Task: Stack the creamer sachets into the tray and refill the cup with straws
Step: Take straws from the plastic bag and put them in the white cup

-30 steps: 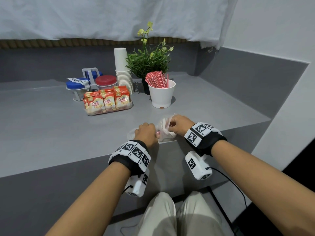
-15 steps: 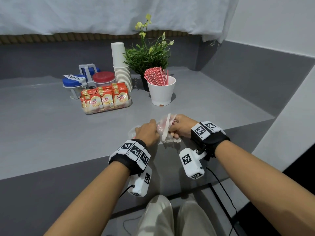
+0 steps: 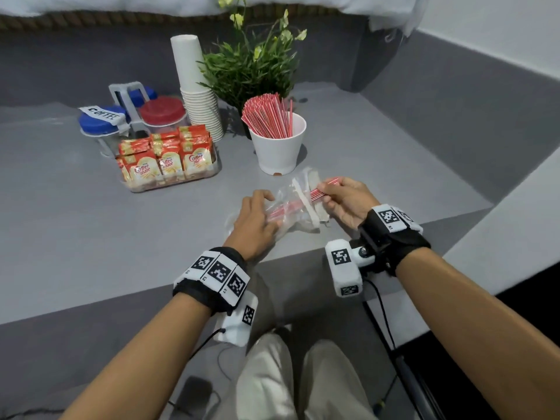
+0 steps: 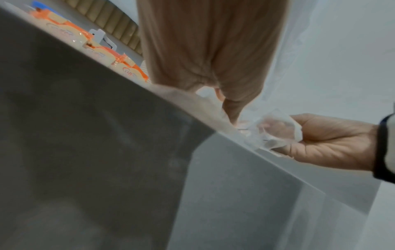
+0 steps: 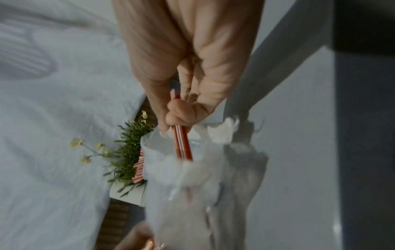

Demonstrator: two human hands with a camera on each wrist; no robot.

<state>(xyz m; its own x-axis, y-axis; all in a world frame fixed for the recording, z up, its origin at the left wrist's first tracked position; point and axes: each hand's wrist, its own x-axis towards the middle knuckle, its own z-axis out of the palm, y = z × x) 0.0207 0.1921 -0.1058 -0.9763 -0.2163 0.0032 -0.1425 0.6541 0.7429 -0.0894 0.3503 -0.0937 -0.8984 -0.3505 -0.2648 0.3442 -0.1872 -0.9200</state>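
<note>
Head view is showing my left hand (image 3: 256, 218) lying on a clear plastic bag (image 3: 298, 204) near the front edge of the grey table (image 3: 75, 225), fingers curving over the plastic and pinning it down. My right hand (image 3: 345, 201) is sitting just beside the bag's open end, its grip closing narrowly on a small bundle of red-and-white striped straws (image 3: 321, 190) that is sticking partway out of the bag. From my right wrist, I am seeing thumb and fingers (image 5: 181, 111) pinching those straws (image 5: 182, 145) where they are emerging from the crumpled plastic (image 5: 192, 186). From my left wrist, blur is hiding most of it: the left hand (image 4: 209, 50) is pressing onto the plastic (image 4: 275, 133) at the table's edge, and the right hand (image 4: 329, 142) is showing behind it. Farther back, the white cup (image 3: 277, 147) is standing upright, holding many more straws that are leaning to the left. Well to its left, the clear tray (image 3: 172, 181) is holding creamer sachets (image 3: 166, 159) standing in rows. Behind the tray, jars with blue and red lids (image 3: 160, 109) are sitting in a rack, next to a tall stack of paper cups (image 3: 197, 92) and a potted green plant (image 3: 254, 68).
</note>
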